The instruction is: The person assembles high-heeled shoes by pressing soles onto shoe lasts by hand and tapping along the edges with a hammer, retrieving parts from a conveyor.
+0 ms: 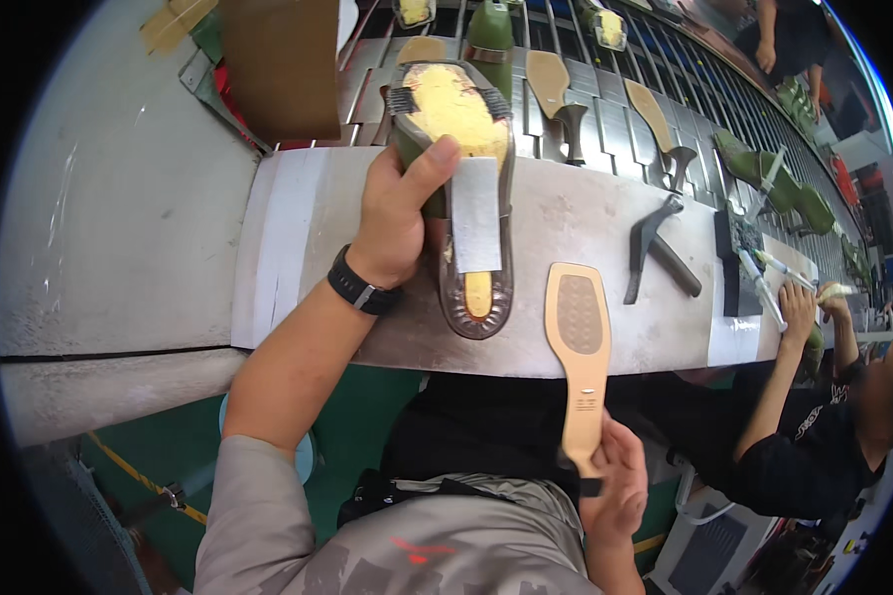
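Observation:
My left hand [392, 213] grips a dark boot [446, 99] turned bottom up, its toe end pointing away. The thumb presses on the yellowish underside, and the fingers are hidden behind the boot. A silver-grey strip [477, 218] lies along the boot's middle, toward the heel end. Lower and to the right, my right hand [620, 486] holds a tan outsole [583, 372] by its heel end, fingers partly hidden. A textured brown patch covers the outsole's forepart, and a black-tipped heel [587, 486] shows beside the palm. Boot and outsole are apart.
A hammer [677, 263] lies on the metal bench [397, 347]. Behind it, a roller conveyor carries tan heeled soles [548, 84] and green boots [779, 183]. At right, a co-worker's hand [797, 307] is near syringe-like tubes [764, 288]. A brown board [278, 69] stands at back left.

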The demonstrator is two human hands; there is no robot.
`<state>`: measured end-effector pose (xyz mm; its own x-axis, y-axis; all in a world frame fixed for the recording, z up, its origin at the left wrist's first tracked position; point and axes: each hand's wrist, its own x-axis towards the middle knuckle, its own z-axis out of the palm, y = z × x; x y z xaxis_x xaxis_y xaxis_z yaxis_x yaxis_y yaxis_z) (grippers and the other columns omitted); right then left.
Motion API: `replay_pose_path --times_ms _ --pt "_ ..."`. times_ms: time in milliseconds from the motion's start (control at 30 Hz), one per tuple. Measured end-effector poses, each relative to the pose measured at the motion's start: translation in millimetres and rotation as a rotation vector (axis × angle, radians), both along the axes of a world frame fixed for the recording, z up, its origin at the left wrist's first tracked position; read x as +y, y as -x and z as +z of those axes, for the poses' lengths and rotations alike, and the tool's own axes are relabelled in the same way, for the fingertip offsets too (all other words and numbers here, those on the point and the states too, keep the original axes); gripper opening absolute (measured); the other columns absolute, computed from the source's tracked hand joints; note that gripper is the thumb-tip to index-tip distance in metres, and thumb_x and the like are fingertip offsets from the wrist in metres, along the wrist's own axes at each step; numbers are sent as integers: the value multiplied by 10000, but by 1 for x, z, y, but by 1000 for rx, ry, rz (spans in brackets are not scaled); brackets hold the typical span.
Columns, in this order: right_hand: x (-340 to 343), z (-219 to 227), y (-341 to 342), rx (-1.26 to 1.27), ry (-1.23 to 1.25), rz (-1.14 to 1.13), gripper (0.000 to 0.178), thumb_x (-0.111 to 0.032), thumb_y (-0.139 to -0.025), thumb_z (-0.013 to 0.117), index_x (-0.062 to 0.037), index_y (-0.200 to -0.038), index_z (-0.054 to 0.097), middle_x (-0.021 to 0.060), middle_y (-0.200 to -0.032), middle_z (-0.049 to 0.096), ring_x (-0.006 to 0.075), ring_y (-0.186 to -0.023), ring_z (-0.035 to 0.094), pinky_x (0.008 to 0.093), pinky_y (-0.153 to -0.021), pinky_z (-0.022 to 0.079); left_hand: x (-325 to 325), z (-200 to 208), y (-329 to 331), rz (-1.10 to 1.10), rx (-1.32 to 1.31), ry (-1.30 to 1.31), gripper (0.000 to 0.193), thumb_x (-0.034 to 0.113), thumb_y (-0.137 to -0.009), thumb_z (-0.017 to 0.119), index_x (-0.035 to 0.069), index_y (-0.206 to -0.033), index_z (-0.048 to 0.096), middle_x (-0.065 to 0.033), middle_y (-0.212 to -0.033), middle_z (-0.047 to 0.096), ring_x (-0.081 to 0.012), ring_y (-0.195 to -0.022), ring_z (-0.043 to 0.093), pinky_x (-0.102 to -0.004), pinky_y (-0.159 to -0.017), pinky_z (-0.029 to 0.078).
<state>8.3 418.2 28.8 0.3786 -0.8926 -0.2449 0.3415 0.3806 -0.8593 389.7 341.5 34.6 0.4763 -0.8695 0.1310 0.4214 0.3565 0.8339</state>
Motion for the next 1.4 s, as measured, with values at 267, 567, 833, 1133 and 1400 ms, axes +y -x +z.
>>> replay_pose_path --times_ms 267,567,833,1133,1400 --pt "-45 -13 -39 166 -158 345 296 -152 -1038 675 63 -1239 643 196 -986 772 252 -791 778 358 -693 651 -3 -19 -8 -28 -173 28 618 492 -1068 568 -17 -1419 577 -125 -1251 717 -204 -1077 715 -353 -967 567" --pt "-150 -5 -120 384 387 176 217 -166 -1064 646 45 -1069 694 102 -893 746 137 -763 717 296 -679 576 -11 -16 -6 -59 67 -38 534 455 -1084 562 -2 -1355 617 -102 -1142 742 -171 -971 741 -340 -846 621" --pt "-135 -7 -118 337 428 101 226 -165 -1070 634 48 -1038 699 75 -872 729 107 -734 662 279 -657 533 -2 -4 -4 -65 40 -99 500 440 -1077 582 5 -1316 633 -69 -1094 747 -148 -898 741 -329 -800 625" --pt "-144 -2 -116 360 459 100 212 -150 -1063 636 47 -1030 707 48 -863 709 89 -763 622 277 -678 506 -7 -7 -10 -76 -31 -44 461 359 -1038 676 -16 -1300 626 -40 -1105 722 -113 -924 692 -276 -814 562" --pt "-144 -23 -111 372 481 158 240 -193 -1047 673 43 -1048 721 61 -869 739 100 -785 653 301 -705 541 20 -5 1 -12 -278 99 760 522 -861 828 -50 -1318 621 -106 -1203 735 -201 -1081 704 -354 -965 551"
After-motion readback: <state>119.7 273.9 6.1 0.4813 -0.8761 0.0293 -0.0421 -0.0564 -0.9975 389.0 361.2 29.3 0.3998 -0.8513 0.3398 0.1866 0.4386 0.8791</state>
